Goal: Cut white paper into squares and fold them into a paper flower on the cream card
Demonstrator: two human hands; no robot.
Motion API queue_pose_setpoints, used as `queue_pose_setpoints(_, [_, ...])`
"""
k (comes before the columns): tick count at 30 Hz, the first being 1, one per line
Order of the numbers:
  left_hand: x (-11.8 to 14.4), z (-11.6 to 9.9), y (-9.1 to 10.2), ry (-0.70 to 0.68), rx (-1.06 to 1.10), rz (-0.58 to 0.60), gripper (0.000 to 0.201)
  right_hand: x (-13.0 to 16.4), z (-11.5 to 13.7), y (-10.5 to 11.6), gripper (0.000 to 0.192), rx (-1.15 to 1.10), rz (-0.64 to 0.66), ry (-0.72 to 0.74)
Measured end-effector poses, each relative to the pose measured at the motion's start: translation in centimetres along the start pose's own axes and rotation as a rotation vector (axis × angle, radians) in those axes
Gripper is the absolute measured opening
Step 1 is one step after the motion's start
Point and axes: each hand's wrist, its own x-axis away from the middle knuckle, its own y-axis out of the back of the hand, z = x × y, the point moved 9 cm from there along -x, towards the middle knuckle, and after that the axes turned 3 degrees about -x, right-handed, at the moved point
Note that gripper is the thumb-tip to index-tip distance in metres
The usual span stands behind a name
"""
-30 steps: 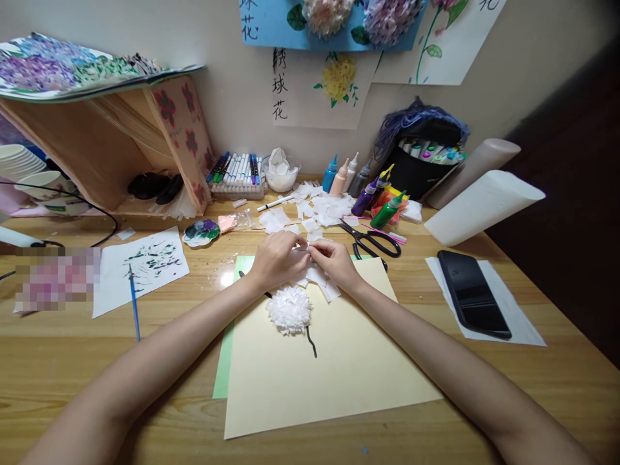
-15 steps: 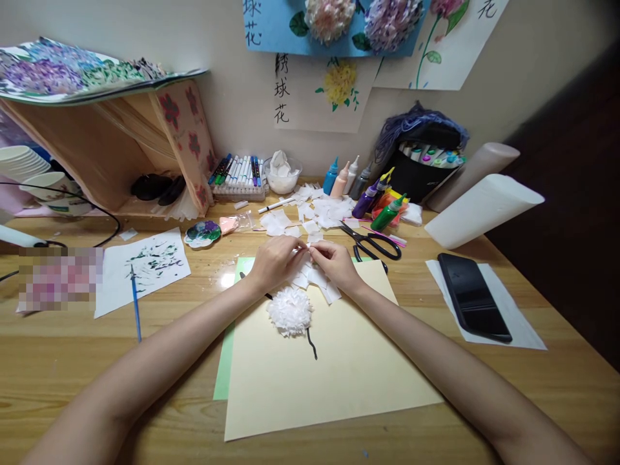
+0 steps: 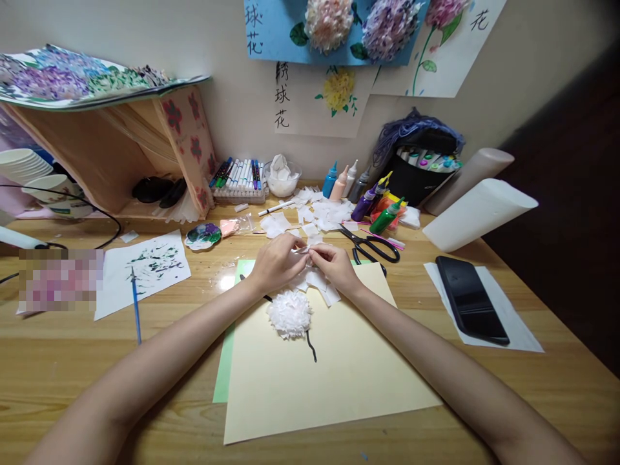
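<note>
Still, little is changed since 1 s ago: a small white paper piece [image 3: 304, 249] is kept pinched between the left hand [image 3: 278, 261] and right hand [image 3: 334, 265], both closed on it, above the cream sheet [image 3: 314, 381] and just beyond the white paper flower [image 3: 289, 312]. Only the view is tilted slightly. Scissors [image 3: 371, 245] and a phone [image 3: 471, 298] are seen on the wooden desk [image 3: 72, 361], with flower pictures on the wall

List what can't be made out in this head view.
- Tissue piece: mostly covered by the fingers of the left hand and right hand; its shape is unclear.
- Pixelated patch: blurred out.
- Marker labels: too small.
- Wall pictures: cut by the top edge.
</note>
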Motion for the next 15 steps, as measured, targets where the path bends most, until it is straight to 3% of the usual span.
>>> queue_pose_setpoints(9, [0.1,0.6,0.2,0.026,-0.034,-0.05,0.009,0.2,0.3,-0.3,0.021,0.029,0.024,-0.014])
queue_pose_setpoints(15, [0.2,2.4,0.8,0.198,0.037,-0.125,0.008,0.2,0.0,0.1,0.02,0.066,-0.024,-0.028])
